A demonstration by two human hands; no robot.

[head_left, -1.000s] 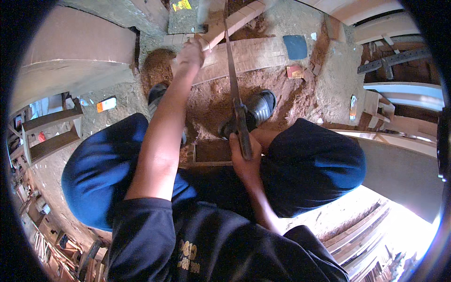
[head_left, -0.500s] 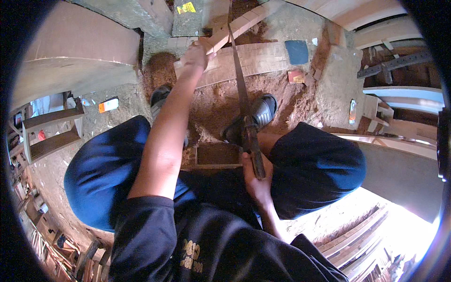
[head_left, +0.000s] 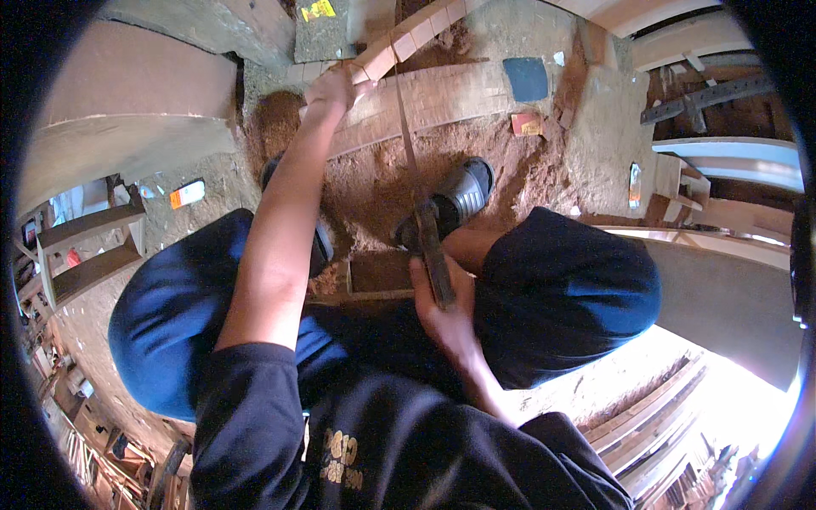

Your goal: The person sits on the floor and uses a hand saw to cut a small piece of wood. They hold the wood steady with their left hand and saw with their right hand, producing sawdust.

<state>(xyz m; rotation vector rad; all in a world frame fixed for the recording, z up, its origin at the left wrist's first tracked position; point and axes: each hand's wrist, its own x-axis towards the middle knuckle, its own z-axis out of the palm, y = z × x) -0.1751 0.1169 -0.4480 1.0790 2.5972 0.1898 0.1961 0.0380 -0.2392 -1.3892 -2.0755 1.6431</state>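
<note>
My left hand (head_left: 331, 87) is wrapped round the near-left end of a pale wooden strip (head_left: 422, 32) that slants up to the right. Dark lines cross the strip at even spacing. With my right hand (head_left: 450, 297) I grip the wooden handle of a handsaw (head_left: 405, 140). Its narrow blade points away from me and meets the strip to the right of my left hand. From here the blade shows nearly edge-on, so the depth of any cut is hidden. Beneath the strip lies a wide, pale wooden board (head_left: 425, 98) with a rough face.
My shoes (head_left: 466, 189) rest on the dusty floor close to the blade. A dark blue square (head_left: 525, 79) and a red packet (head_left: 527, 125) lie at the right. Large wooden panels (head_left: 140, 81) stand at the left, with a small wooden frame (head_left: 92, 246) below. Stacked timber (head_left: 646, 416) lies lower right.
The saw and my right hand have shifted left in the picture, and the blade looks thinner. My left hand still grips the strip. The whole view has slid slightly.
</note>
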